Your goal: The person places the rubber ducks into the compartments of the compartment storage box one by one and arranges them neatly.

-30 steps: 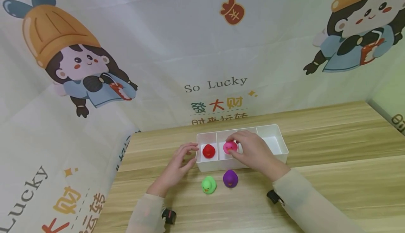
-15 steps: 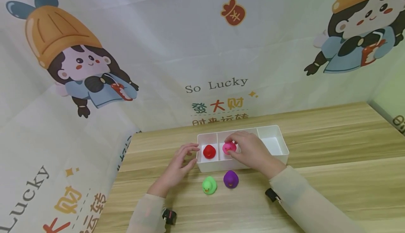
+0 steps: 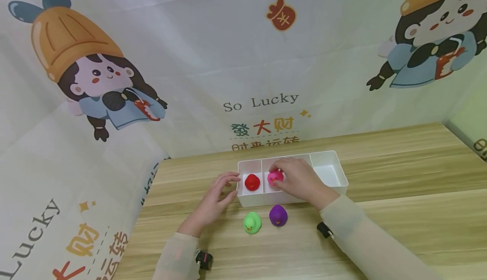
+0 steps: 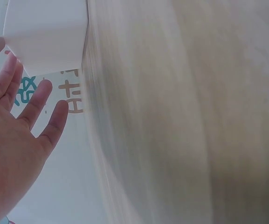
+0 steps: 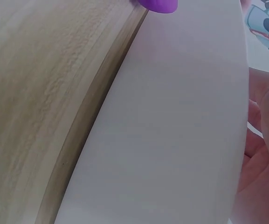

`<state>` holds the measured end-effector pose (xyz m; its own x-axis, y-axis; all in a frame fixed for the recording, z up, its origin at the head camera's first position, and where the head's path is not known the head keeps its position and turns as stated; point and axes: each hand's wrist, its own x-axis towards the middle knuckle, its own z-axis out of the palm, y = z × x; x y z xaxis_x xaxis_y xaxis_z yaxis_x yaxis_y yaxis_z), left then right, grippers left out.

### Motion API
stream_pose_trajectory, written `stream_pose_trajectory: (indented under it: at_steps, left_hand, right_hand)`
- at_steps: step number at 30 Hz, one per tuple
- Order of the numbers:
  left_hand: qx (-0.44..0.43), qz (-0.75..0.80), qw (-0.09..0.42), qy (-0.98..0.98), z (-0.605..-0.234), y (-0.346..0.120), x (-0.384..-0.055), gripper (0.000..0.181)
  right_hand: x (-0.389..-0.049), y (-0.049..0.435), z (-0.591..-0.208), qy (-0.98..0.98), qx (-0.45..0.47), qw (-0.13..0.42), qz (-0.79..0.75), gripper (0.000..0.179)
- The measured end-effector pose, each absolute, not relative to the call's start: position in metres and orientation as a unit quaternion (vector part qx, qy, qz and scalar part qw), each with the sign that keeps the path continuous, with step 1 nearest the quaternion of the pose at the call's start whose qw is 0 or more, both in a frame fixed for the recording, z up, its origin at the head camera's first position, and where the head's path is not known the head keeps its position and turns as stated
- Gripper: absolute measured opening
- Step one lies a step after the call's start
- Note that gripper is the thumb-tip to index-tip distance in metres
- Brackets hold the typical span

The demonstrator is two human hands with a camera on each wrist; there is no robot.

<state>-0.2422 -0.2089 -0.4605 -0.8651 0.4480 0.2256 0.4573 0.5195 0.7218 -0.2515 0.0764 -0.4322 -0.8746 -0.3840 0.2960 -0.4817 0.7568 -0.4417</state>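
A white divided box [image 3: 329, 174] stands on the table. In its leftmost compartment sits a red rubber duck [image 3: 252, 183]. My right hand [image 3: 302, 180] reaches over the box and pinches a pink rubber duck [image 3: 274, 178] between thumb and fingers, inside the second compartment from the left. At the box's left end is my left hand [image 3: 214, 199], its fingers loosely bent and the fingertips at the wall; the left wrist view shows these fingers [image 4: 55, 126] spread beside the box. From the right wrist camera, the box wall hides the pink duck.
In front of the box, a green rubber duck [image 3: 252, 223] and a purple rubber duck [image 3: 278, 216] sit side by side on the wooden table [image 3: 399, 170]. A printed cloth [image 3: 198, 60] hangs behind the table and along its left side.
My right hand keeps its pinch on the pink duck, which has shifted slightly left within its compartment; the right wrist has drawn a little left too. My left hand stays at the box's end.
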Motion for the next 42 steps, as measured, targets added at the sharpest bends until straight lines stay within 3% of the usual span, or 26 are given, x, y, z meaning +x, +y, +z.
stream_pose_trajectory:
  at_steps: [20, 42]
  left_hand:
    - [-0.245, -0.416, -0.004, -0.876, -0.459, -0.207, -0.242, 0.033]
    - [-0.242, -0.426, -0.009, -0.872, -0.458, -0.207, -0.240, 0.032]
  right_hand:
    - [-0.260, 0.072, -0.432, -0.943, 0.232, 0.064, 0.230, 0.015]
    - [-0.264, 0.068, -0.427, -0.957, 0.211, 0.021, 0.199, 0.019]
